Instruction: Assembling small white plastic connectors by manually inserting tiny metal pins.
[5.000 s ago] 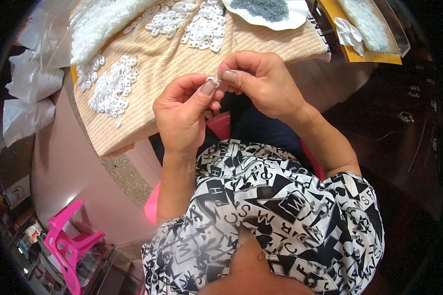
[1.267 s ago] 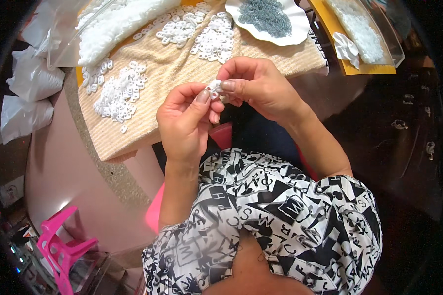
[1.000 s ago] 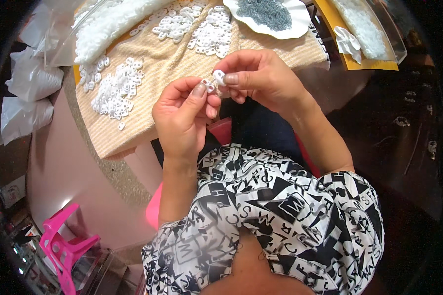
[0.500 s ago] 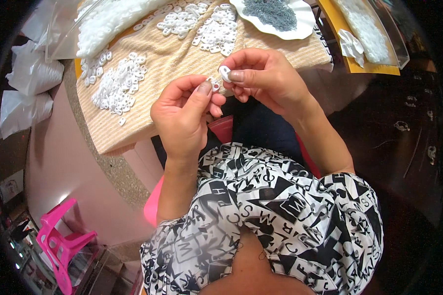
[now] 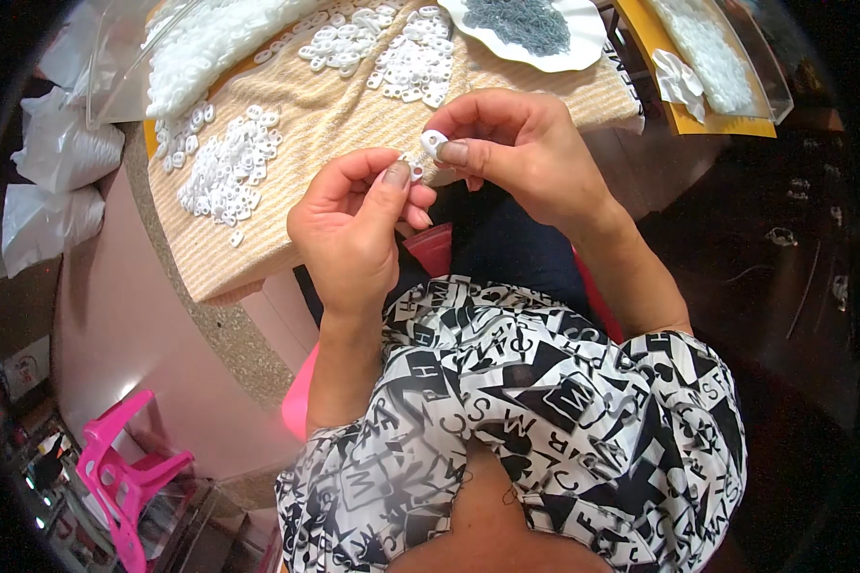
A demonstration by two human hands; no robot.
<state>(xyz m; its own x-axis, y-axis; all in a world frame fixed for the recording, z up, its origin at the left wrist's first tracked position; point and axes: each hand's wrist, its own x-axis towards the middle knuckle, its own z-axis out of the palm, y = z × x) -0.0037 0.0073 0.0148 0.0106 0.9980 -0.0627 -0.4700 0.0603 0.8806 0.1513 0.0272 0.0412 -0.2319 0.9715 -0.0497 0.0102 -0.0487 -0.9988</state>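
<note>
Table (image 5: 225, 329): beige cloth (image 5: 330, 119), white rings (image 5: 225, 167), white plate (image 5: 583, 53)

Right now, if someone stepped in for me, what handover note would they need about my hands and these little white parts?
Right hand: grip shut on a small white plastic ring.
Left hand: pinches a tiny part, too small to identify, against that ring.
Both are held above the beige woven cloth.
On the cloth: loose piles of white plastic rings; a white scalloped plate of small grey pieces.
Done or left: cannot tell which piles are finished.
</note>
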